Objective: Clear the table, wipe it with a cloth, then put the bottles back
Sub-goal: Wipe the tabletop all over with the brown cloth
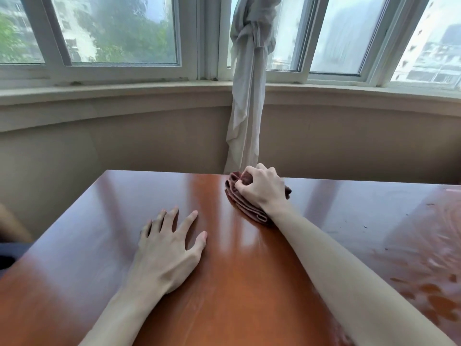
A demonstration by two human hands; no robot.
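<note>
While the right hand reaches to the far edge of the table, its arm stretched long and straight across the wood, the fingers are curled tight round one cloth, a dark reddish-brown rag bunched under the palm and pressed onto the tabletop. Cloth: one, folded in loose layers, lying at the far edge near the middle of the table, part of it showing toward the wrist and a corner poking out on the far side of the hand. Left hand: flat on the tabletop, palm down, fingers spread and straight, thumb angled out toward the right; it holds nothing and sits nearer the person, well apart from the cloth. Arms: two, both bare. Table: one, glossy reddish-brown wood with pale window reflections; its right part is marked with dull smears and patchy streaks, while the strip between the hands looks shinier. Curtain: one, pale grey, knotted high up and hanging down behind the table's far edge, just beyond the right hand. Windows: a curved row of white-framed panes above a beige sill, trees and buildings blurred outside. Bottles: not visible in this view.
</note>
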